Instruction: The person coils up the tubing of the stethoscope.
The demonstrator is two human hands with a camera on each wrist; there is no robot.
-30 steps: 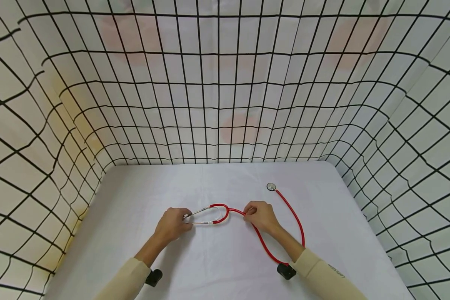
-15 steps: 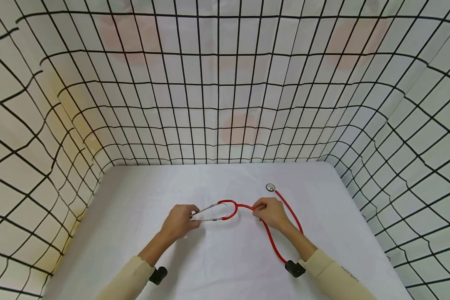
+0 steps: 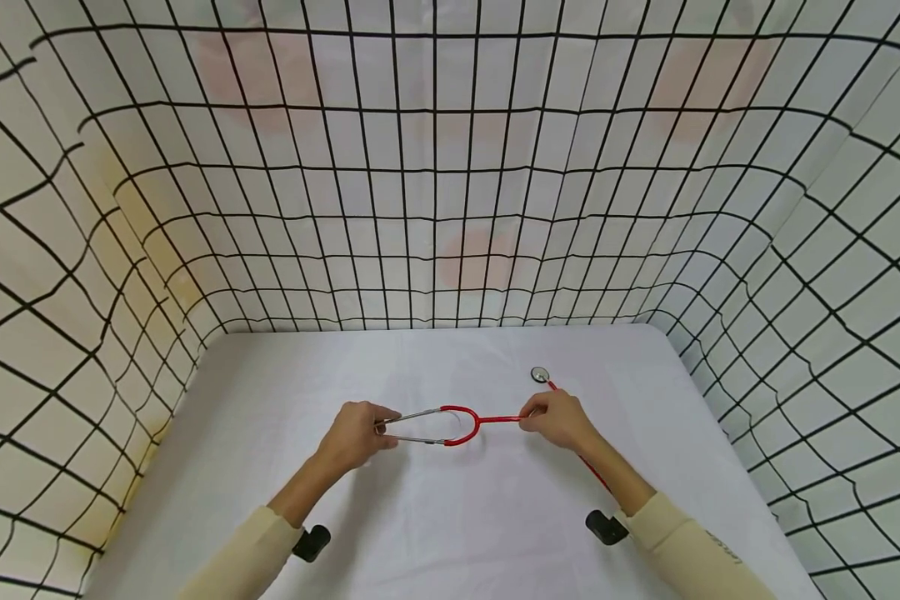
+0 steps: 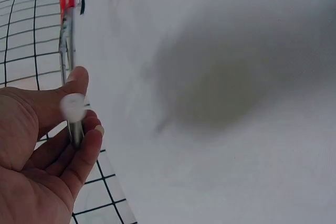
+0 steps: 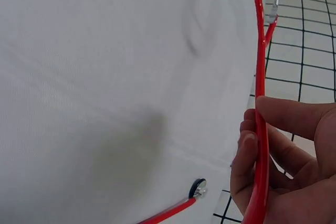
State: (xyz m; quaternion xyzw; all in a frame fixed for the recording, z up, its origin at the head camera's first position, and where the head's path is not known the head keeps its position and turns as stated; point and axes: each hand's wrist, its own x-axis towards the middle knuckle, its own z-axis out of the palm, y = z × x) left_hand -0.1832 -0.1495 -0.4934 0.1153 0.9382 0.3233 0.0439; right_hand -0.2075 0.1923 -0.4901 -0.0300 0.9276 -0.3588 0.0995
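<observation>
A stethoscope with red tubing [image 3: 461, 409] and metal ear tubes is stretched between my two hands above the white table. My left hand [image 3: 354, 435] grips the ear-tube end; a whitish eartip [image 4: 73, 107] shows between its thumb and fingers in the left wrist view. On the other side my right hand [image 3: 558, 417] pinches the red tube just past the Y-joint, thumb against fingers in the right wrist view. From there the tube runs down, partly hidden behind the right forearm. The round chest piece [image 3: 540, 375] lies on the cloth beyond the right hand.
White cloth covers the table [image 3: 435, 517]. A black wire grid [image 3: 435, 217] stands along its back and both sides, with pale sheeting behind it. Each wrist wears a small black camera [image 3: 312, 543] at the sleeve's cuff.
Both hands have moved to the right with the stethoscope, the right one farther. The tube between them is now straighter, and the loop near the right wrist has drawn out of sight.
</observation>
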